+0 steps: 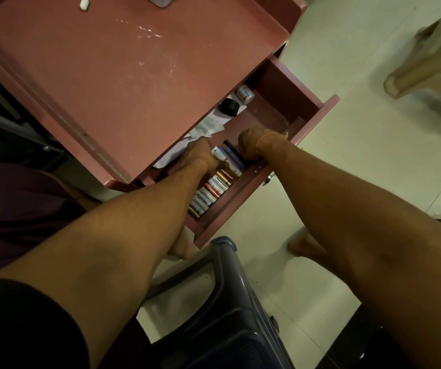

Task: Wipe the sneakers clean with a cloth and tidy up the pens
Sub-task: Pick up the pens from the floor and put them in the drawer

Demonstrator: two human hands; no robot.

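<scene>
A pink desk's drawer [318,117] is pulled open, and both my hands reach into it. A row of pens [210,191] with gold, red and white barrels lies side by side along the drawer's front wall. A few more pens [230,155], dark and white, lie between my hands. My left hand [197,153] rests against their left side with its thumb on them; its fingers are hidden. My right hand [253,145], with a thin band at the wrist, is curled over the dark pens' right side. No sneakers or cloth are in view.
Deeper in the drawer lie white papers [206,127], a black round object [228,106] and a small white container [244,94]. The pink desk top [94,75] holds a small white item [83,3]. A dark plastic stool [230,302] stands below, a beige chair [427,65] to the right.
</scene>
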